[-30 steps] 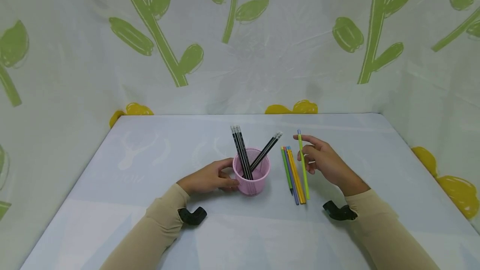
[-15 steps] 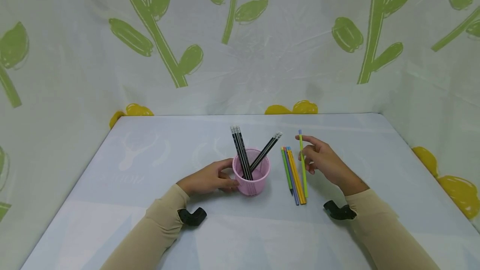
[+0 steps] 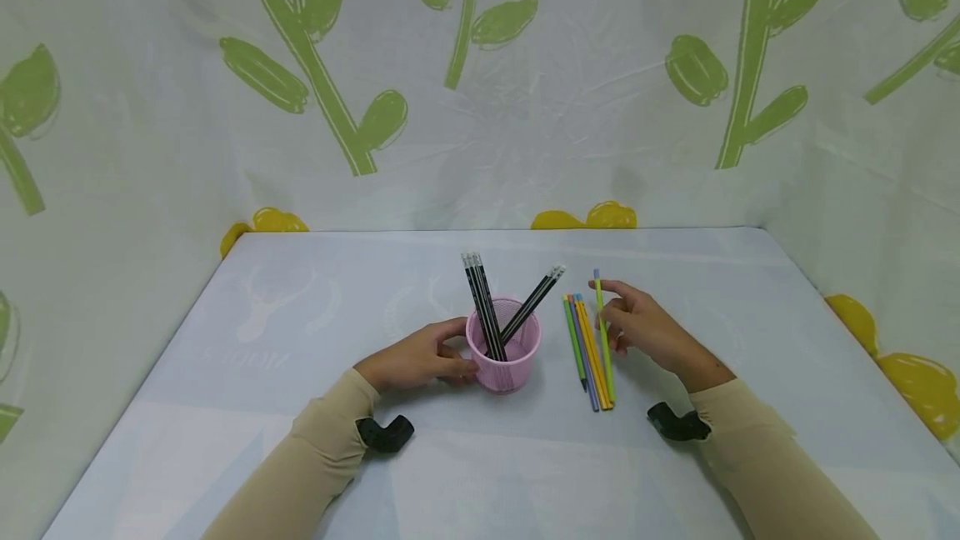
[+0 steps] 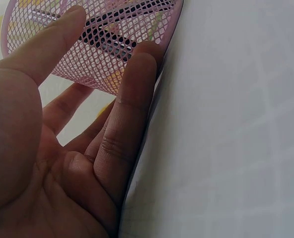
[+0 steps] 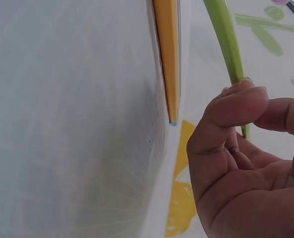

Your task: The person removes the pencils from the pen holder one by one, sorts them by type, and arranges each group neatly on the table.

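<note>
My left hand (image 3: pixel 416 354) holds the side of a pink mesh pencil cup (image 3: pixel 504 375), thumb on one side of the wall and fingers on the other. Two bunches of black pencils (image 3: pixel 486 307) with white erasers lean apart in the cup. My right hand (image 3: pixel 648 332) pinches a yellow-green pencil (image 5: pixel 226 37) between thumb and fingers, and its index finger reaches toward the pencil's far end. This pencil slants just to the right of a row of coloured pencils (image 3: pixel 587 348) on the table. In the right wrist view an orange pencil (image 5: pixel 167 59) lies beside it.
The white table (image 3: pixel 480 473) carries faint printed patterns. Behind it rises a pale curtain (image 3: pixel 585 132) with green leaves and yellow shapes. Black curved wrist mounts (image 3: pixel 384 432) stick out from both sleeves.
My right hand has lowered the yellow-green pencil a little toward me, and its lower end now lies closer to the row. The left hand and the cup have stayed still.
</note>
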